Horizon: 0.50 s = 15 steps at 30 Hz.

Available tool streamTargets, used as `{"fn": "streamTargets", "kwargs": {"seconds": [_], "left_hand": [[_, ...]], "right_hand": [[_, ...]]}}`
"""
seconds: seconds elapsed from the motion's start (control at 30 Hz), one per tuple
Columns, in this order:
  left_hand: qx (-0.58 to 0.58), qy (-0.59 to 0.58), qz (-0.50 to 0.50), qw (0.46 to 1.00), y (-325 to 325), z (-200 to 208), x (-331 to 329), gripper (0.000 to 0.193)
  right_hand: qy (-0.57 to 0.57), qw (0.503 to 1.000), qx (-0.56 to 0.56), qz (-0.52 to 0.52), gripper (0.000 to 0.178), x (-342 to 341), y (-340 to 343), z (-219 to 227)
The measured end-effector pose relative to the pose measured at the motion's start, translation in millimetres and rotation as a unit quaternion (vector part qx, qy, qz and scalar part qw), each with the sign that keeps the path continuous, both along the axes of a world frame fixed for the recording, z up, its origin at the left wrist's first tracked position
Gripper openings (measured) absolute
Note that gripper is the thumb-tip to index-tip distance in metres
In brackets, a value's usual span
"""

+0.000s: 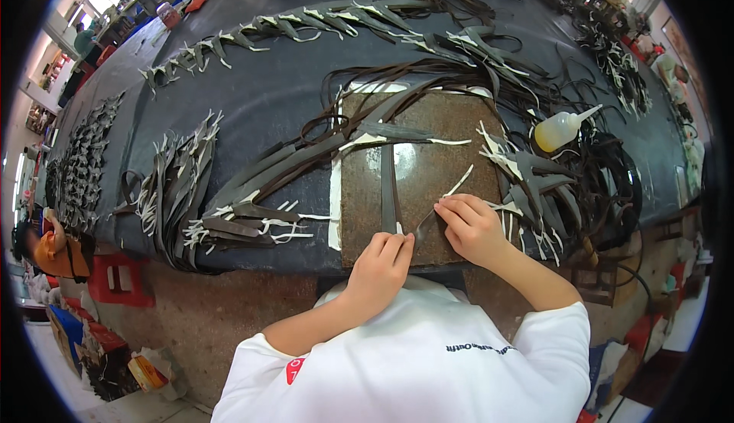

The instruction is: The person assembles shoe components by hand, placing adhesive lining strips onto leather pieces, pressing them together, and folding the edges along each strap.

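Pinching a dark strip (389, 186) near its white-tipped near end, with fingertips together, in the left hand (382, 259). Lying along the brown board (359, 201) on the surface (267, 90), with its long axis straight away from the body. Pinching, with the right hand (472, 228), a slanted dark piece (425, 230), aimed away and rightward. Wearing a white shirt (397, 373) with dark lettering (480, 348) and a red patch (293, 369).

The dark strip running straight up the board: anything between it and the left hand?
Nothing visible: the left hand is at the near end of the dark strip. At the far end, a pale-ended strip seems to cross it.
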<state>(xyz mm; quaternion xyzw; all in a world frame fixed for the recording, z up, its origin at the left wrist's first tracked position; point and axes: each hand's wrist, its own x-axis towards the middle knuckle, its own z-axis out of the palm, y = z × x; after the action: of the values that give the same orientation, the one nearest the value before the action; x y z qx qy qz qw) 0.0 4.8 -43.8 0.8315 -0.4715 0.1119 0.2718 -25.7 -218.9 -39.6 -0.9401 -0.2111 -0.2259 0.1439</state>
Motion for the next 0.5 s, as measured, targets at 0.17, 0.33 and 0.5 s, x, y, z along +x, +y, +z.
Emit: {"fn": "streamTargets", "kwargs": {"seconds": [0.17,0.33,0.5], "left_hand": [[0.069,-0.060,0.014,0.996,-3.5,5.9,-6.7,0.040],[0.083,-0.068,0.014,0.994,0.2,7.2,-7.7,0.039],[0.070,-0.045,0.004,0.996,0.4,9.3,-4.3,0.039]], "right_hand": [[0.041,0.998,0.016,0.043,0.040,-14.6,32.2,4.7],[0.039,0.998,0.000,0.057,0.043,-17.6,27.4,0.4],[0.031,0.999,-0.012,0.020,0.043,-9.8,13.0,3.7]]}}
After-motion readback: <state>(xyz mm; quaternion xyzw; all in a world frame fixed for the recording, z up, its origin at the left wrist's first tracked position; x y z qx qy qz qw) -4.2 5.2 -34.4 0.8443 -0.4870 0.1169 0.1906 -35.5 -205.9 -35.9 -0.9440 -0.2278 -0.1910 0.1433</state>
